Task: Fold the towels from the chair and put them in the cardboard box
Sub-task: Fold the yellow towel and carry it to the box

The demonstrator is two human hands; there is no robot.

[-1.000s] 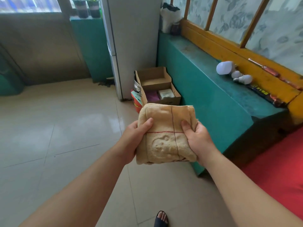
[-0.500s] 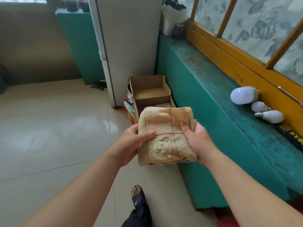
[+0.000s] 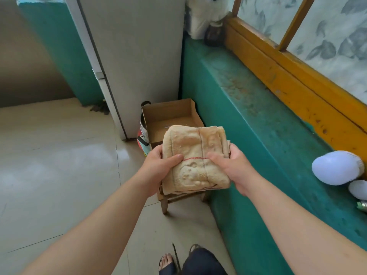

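A folded beige towel [image 3: 195,159] with a thin red line and an embossed figure is held flat between both hands. My left hand [image 3: 158,168] grips its left edge, thumb on top. My right hand [image 3: 232,167] grips its right edge, thumb on top. The towel hovers right over the open cardboard box [image 3: 168,116], which rests on a small wooden stool [image 3: 164,203] between the fridge and the green ledge. The towel hides the box's near part and whatever lies inside it. Only the raised back flap and a strip of bare cardboard show.
A white fridge [image 3: 139,56] stands behind the box, with a metal pot [image 3: 143,128] squeezed at the box's left. A green ledge [image 3: 258,120] runs along the right, carrying white light bulbs [image 3: 335,167]. Beige tiled floor [image 3: 59,165] spreads to the left. My sandalled foot [image 3: 168,264] is below.
I have stepped closer to the box. The towel, still held in both hands, has moved forward and down and now covers the box's near part.
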